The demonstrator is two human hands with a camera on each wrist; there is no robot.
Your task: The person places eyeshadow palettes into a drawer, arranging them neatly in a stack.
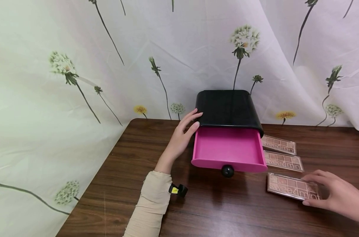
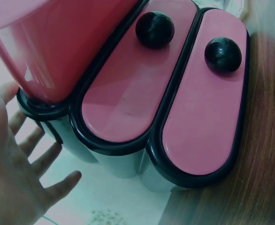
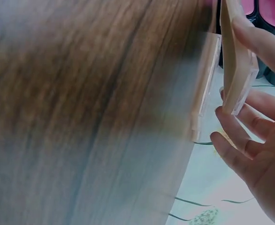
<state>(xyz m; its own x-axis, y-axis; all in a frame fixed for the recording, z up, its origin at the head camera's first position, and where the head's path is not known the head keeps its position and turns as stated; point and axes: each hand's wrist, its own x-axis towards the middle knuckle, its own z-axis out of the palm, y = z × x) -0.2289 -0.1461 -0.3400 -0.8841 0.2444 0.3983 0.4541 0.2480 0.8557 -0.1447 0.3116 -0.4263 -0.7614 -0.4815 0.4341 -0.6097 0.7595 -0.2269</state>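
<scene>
1. The top drawer (image 1: pixel 206 163) of the black box (image 1: pixel 227 107) is pulled out; this part seems done. The middle drawer (image 2: pixel 123 98) and the bottom drawer (image 2: pixel 201 108) are closed.
2. The left hand (image 1: pixel 179 140) has its fingers spread, and they seem to rest on the box's left side; it grips nothing.
3. The right hand (image 1: pixel 334 192) pinches one palette (image 1: pixel 292 187) between thumb and fingers, right of the drawer; it seems lifted from the desk (image 1: pixel 123 184).
4. Two others, the far palette (image 1: pixel 278 144) and the middle palette (image 1: pixel 283 161), lie on the desk beside the box, not yet picked up.
5. All three are outside the drawer, so I judge the work to be at an early stage.
</scene>
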